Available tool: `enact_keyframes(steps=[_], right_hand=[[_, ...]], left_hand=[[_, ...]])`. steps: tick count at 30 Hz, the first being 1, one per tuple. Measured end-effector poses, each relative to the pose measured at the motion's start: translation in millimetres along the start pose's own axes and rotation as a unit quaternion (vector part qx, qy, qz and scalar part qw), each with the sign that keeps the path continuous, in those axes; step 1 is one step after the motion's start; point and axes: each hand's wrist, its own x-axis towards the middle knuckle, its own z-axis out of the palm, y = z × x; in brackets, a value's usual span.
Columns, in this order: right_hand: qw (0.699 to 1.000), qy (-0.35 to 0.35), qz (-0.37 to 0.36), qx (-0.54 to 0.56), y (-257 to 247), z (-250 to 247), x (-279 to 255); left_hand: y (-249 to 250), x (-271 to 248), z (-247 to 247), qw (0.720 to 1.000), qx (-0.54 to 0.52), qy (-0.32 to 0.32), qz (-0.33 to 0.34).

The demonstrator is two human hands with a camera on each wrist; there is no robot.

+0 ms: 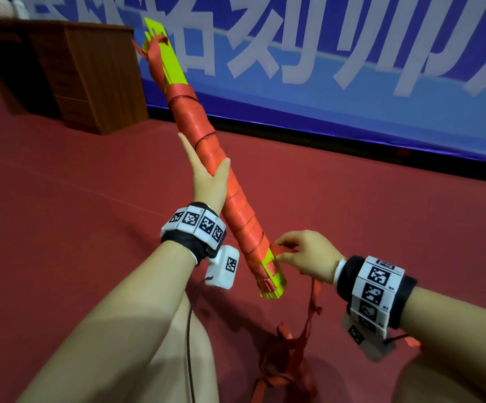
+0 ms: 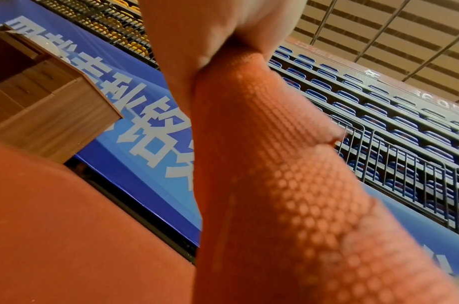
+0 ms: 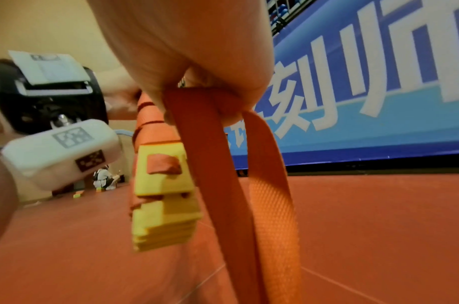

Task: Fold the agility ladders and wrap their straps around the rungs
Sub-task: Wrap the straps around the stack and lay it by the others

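**mat_rat:** Red floor (image 1: 61, 199), blue banner (image 1: 352, 68) behind, wooden cabinet (image 1: 70, 71) off to the side. How far along is this?

**coachK:** Pretty far, I'd say. Left hand (image 1: 206, 175) is curled round the middle of the bundle (image 1: 206, 135), holding it up off the floor on a slant. Right hand (image 1: 302, 253) is pinching the strap (image 3: 197, 154) right at the near end, where the yellow rungs (image 3: 166, 191) poke out stacked.

**mat_rat:** So the folding's done?

**coachK:** Looks like it: rungs are all stacked, and orange wraps cover most of the length. The far end still shows bare yellow with a loose bit of strap.

**mat_rat:** And what's left?

**coachK:** A tangle of loose strap (image 1: 288, 362) trails down to the floor below the right hand. That still needs winding on and tucking in, I reckon.
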Motion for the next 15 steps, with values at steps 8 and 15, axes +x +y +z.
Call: enact_keyframes(steps=[8,15], right_hand=[[0.996,0.057,0.002,0.070,-13,10,-8],[0.991,0.046,-0.024,-0.119,-12,18,-4]], left_hand=[[-7,-5,9,0.998,0.023,0.062,0.006],[-8,-7,18,0.992,-0.046,0.089,-0.074]])
